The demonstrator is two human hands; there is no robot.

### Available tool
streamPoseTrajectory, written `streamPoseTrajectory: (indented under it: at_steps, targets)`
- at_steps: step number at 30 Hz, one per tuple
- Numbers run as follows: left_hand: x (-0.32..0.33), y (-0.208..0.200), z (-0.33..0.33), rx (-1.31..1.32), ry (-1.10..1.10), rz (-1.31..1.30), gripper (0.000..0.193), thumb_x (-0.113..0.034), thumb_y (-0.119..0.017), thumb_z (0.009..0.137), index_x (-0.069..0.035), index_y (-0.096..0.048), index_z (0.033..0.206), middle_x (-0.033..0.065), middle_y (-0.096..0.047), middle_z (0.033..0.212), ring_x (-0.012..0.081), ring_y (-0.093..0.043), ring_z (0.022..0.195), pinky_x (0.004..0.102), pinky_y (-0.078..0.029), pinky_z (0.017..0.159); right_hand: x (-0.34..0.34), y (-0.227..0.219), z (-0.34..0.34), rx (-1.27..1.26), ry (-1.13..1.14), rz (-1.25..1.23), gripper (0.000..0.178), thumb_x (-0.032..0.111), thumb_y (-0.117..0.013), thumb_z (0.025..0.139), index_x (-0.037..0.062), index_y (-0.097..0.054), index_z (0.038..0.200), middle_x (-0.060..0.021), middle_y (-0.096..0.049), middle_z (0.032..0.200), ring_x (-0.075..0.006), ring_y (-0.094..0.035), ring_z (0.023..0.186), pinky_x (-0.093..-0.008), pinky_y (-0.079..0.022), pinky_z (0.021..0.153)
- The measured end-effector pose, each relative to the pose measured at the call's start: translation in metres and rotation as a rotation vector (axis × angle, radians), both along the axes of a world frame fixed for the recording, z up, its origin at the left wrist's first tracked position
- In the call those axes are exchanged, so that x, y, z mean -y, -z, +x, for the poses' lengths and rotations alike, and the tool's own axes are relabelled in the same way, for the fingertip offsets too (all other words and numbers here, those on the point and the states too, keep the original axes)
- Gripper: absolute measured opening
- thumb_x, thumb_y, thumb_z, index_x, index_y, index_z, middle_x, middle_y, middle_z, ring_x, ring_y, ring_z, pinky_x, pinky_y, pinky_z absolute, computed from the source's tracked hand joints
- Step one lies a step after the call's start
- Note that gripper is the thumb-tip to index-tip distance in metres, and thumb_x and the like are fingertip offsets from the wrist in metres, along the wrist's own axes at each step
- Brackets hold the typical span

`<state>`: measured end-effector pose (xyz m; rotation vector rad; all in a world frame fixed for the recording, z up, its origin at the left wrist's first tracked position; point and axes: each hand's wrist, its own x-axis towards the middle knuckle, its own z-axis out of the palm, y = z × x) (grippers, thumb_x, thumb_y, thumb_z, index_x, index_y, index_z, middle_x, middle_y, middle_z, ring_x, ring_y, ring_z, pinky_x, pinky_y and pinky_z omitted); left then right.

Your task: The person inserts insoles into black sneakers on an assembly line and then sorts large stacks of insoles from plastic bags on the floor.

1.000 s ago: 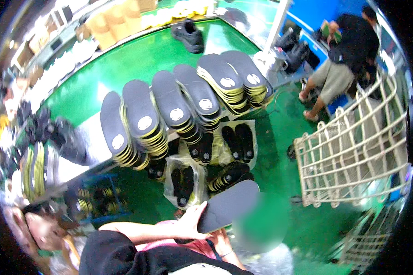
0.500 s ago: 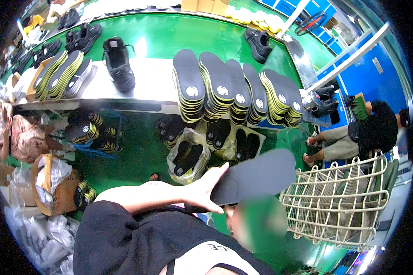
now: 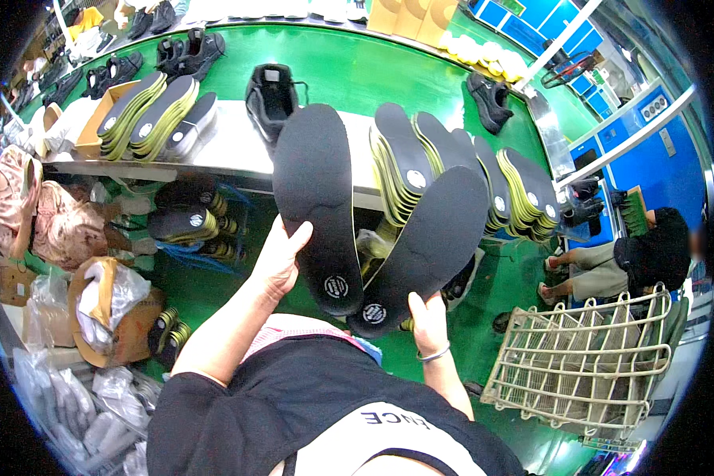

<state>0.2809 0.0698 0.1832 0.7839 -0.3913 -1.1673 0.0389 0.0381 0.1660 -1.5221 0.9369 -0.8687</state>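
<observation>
My left hand (image 3: 279, 258) grips a black shoe insole (image 3: 316, 190) by its heel end, held upright with a round white mark near the heel. My right hand (image 3: 427, 324) holds a second black insole (image 3: 432, 242), tilted to the right, its heel end lowest. The two insoles' heel ends nearly touch in front of me. Behind them, stacks of black and yellow-edged insoles (image 3: 460, 178) stand on edge along a grey shelf (image 3: 230, 147) at the side of a green conveyor table (image 3: 357, 71). A black shoe (image 3: 271, 95) sits just beyond the left insole.
More insole stacks (image 3: 155, 115) lie at the left in a cardboard box, with shoes (image 3: 186, 51) beyond. A blue crate of insoles (image 3: 186, 222) sits under the shelf. A cream wire basket (image 3: 587, 361) stands at the right, and a seated person (image 3: 635, 262) is behind it. Plastic bags (image 3: 71, 397) are at lower left.
I now hold one insole in each hand, raised and spread apart; earlier only one insole showed in my hand. The view has swung, so the shelf stacks sit further right.
</observation>
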Motion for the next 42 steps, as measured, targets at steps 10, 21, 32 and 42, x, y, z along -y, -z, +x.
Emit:
streamPoseTrajectory:
  at_steps: [10, 21, 32, 42]
  targets:
    - [-0.022, 0.024, 0.159, -0.137, 0.161, 0.07, 0.045, -0.01, -0.058, 0.076, -0.004, -0.039, 0.117, 0.0069, -0.048, 0.112, 0.0185, -0.045, 0.104, 0.0325, -0.032, 0.092, -0.001, 0.034, 0.146, -0.053, 0.053, 0.207, 0.04, 0.001, -0.038, 0.08, -0.0014, -0.034, 0.12, -0.0112, -0.043, 0.117, -0.0188, -0.041, 0.107, -0.03, -0.03, 0.093]
    - [-0.012, 0.025, 0.214, -0.181, 0.061, 0.088, 0.044, -0.007, -0.056, 0.077, -0.006, -0.039, 0.117, 0.0082, -0.048, 0.112, 0.0209, -0.046, 0.104, 0.0348, -0.035, 0.091, 0.078, 0.049, 0.198, -0.314, 0.158, -0.013, 0.035, 0.005, -0.041, 0.08, -0.0017, -0.039, 0.115, -0.0142, -0.049, 0.11, -0.0215, -0.046, 0.101, -0.03, -0.034, 0.088]
    - [0.061, 0.003, 0.209, -0.035, -0.043, 0.09, 0.051, -0.002, -0.051, 0.075, -0.008, -0.033, 0.123, 0.0079, -0.043, 0.118, 0.0233, -0.042, 0.108, 0.036, -0.032, 0.093, 0.198, 0.052, 0.24, -0.701, 0.137, -0.443, 0.05, 0.021, -0.058, 0.074, 0.0017, -0.037, 0.114, -0.017, -0.046, 0.107, -0.0258, -0.046, 0.098, -0.0333, -0.038, 0.082]
    - [0.138, -0.004, 0.145, 0.76, 0.425, 0.116, 0.079, -0.008, -0.062, 0.068, -0.004, -0.012, 0.128, 0.014, -0.028, 0.125, 0.0235, -0.035, 0.113, 0.0323, -0.033, 0.091, 0.203, -0.048, 0.278, -0.272, -0.433, -0.235, 0.061, 0.027, -0.076, 0.05, 0.0058, -0.038, 0.093, -0.0237, -0.026, 0.122, -0.0325, -0.028, 0.114, -0.036, -0.025, 0.094]
